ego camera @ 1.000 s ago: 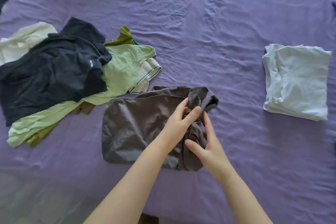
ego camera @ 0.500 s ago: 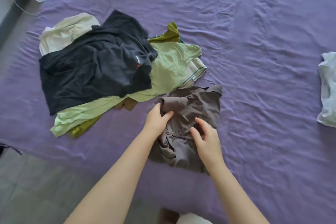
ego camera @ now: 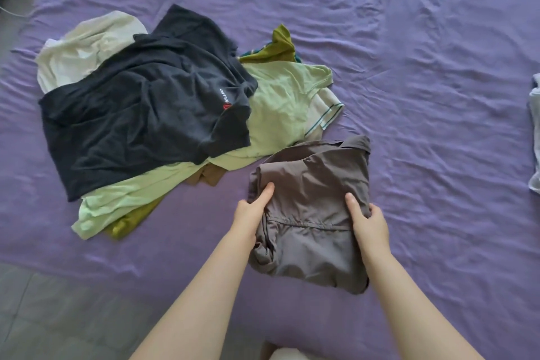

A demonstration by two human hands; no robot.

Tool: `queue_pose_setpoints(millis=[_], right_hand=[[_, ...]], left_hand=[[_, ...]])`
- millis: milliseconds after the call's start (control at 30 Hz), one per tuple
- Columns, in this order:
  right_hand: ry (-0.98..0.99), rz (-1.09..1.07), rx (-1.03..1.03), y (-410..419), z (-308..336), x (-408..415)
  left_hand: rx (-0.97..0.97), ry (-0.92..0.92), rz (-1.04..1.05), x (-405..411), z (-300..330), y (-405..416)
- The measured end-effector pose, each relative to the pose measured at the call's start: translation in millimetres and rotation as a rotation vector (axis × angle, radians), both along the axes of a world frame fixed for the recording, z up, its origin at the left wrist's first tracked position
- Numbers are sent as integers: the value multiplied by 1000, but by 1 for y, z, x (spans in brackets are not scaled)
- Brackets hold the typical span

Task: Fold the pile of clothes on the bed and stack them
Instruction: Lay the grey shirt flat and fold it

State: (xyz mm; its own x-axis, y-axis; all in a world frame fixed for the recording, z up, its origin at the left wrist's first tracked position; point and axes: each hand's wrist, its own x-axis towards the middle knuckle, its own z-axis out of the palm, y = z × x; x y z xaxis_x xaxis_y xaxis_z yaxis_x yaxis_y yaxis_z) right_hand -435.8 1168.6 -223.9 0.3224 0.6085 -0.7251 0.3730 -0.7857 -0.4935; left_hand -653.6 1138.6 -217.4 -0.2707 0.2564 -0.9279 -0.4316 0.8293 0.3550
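Left hand (ego camera: pixel 252 207) and right hand (ego camera: pixel 368 221) each pinch an opposite edge of the folded grey-brown woven garment (ego camera: pixel 309 213), thumbs on top, probably to keep its folds together. It lies on the purple bed sheet (ego camera: pixel 409 38), just beside the unfolded clothes pile (ego camera: pixel 152 108).

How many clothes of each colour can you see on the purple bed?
Dark navy top: 1
Light green top: 1
Cream garment: 1
Olive green garment: 1
Tan garment: 1
Grey-brown garment, held by both hands: 1
Pale blue garment, at the right edge: 1
Total: 7
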Motion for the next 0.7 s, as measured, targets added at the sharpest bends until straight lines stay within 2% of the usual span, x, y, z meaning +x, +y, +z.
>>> queue_pose_setpoints(millis=[100,200,400,533,700], right_hand=[[150,-107,-21,-2,8,9],[248,-197,63,-5,24,20],[130,-110,285,-4,80,78],[61,-77,426,-8,122,138],[116,-58,534,-26,170,236]], left_hand=[[0,-32,10,-2,2,5],[90,-26,-41,5,16,8],[275,159,-293,60,76,22],[375,164,-352,116,121,32],[463,160,-391,204,171,32]])
